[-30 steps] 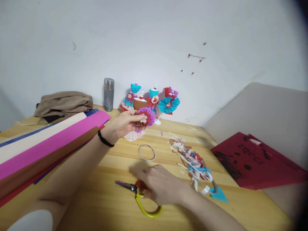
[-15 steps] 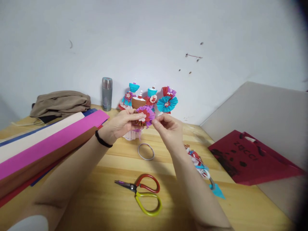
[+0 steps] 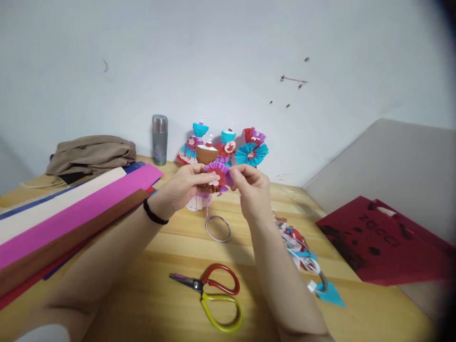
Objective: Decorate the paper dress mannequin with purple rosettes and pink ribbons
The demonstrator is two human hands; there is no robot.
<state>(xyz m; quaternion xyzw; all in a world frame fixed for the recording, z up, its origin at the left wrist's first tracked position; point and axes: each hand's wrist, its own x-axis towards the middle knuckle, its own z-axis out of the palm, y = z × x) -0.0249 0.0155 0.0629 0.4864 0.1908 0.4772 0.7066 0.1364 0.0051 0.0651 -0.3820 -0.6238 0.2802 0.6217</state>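
Since a second ago, my right hand [image 3: 253, 187] has come up from over the scissors [image 3: 196, 285] to the paper flower [image 3: 219, 173]; its thumb and forefinger are now pinched together at the flower's purple right edge. My left hand [image 3: 182, 184] has stayed put, its fingers closed on the flower from the other side, thumb laid flat toward the pale blossom in the red middle. Both hands hold the flower up over the far part of the counter [image 3: 153, 270], in front of a brown-topped paper dress [image 3: 206, 154]; I can't tell from here whether the two are joined. Below the flower hangs a thin purple strip [image 3: 208, 206], reaching down toward a white ring [image 3: 218, 241].

The scissors lie nearest me, points to the left. Right of my right forearm I see a heap of paper scraps [image 3: 294, 242], with a red bag [image 3: 377, 256] beyond. Left of my left forearm lie coloured paper strips [image 3: 78, 216], with a grey flask [image 3: 160, 140] standing behind them by the wall.
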